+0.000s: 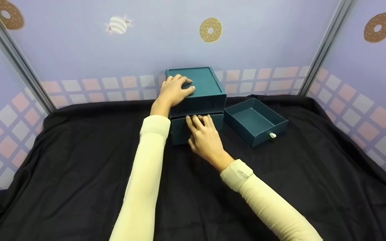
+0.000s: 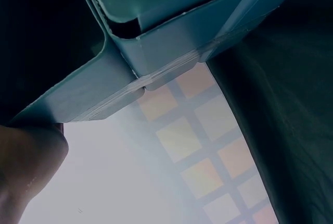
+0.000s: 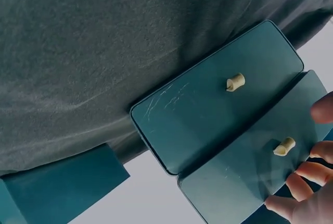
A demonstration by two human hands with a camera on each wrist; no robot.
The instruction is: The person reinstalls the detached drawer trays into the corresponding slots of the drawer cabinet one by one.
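Observation:
A teal drawer cabinet [image 1: 199,80] stands against the back wall, its top compartment open at the front with no drawer in it. My left hand [image 1: 176,90] rests on the cabinet's top near the left side; in the left wrist view only part of that hand [image 2: 31,161] shows by the cabinet. Below the open compartment, my right hand [image 1: 206,137] grips the upper edge of the middle drawer [image 1: 179,130], with fingertips at the rim. The right wrist view shows the middle drawer's pale tab [image 3: 284,146] beside the fingers, and the bottom drawer [image 3: 208,99] under it.
A removed teal drawer [image 1: 270,130] with a pale pull tab lies to the cabinet's right, its open side up. Black cloth [image 1: 89,187] covers the table. Patterned lilac panels [image 1: 159,33] rise behind and at both sides.

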